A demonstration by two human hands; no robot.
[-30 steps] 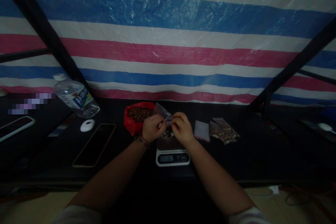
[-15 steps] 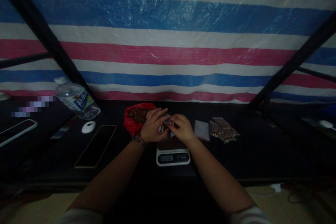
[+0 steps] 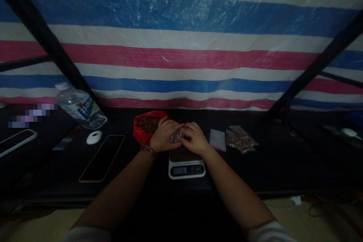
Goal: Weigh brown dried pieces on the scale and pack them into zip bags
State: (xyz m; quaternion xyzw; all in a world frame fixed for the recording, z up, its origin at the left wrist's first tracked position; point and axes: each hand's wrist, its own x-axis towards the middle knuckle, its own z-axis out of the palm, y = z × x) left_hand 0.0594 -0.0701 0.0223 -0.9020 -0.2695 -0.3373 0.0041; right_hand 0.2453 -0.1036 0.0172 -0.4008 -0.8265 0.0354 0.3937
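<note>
Over the far end of a small white kitchen scale (image 3: 186, 167), my left hand (image 3: 163, 136) and my right hand (image 3: 194, 138) meet, both pinched on a small clear plastic bag (image 3: 177, 135) held between them. Just behind my left hand stands a red bag (image 3: 141, 130), open and full of dark brown bits. Right of my right hand lie an empty clear bag (image 3: 217, 139) and filled clear bags (image 3: 241, 139) on the dark table.
A water bottle (image 3: 79, 106) lies tilted at the left, with a small white round object (image 3: 94, 137) and a dark phone (image 3: 102, 157) in front of it. Another phone (image 3: 15, 141) lies far left. A striped tarp (image 3: 181, 45) and black frame bars stand behind.
The small clear bag stood up above my hands a second ago; now it is lowered and bunched between my fingers. Both hands have drawn closer together.
</note>
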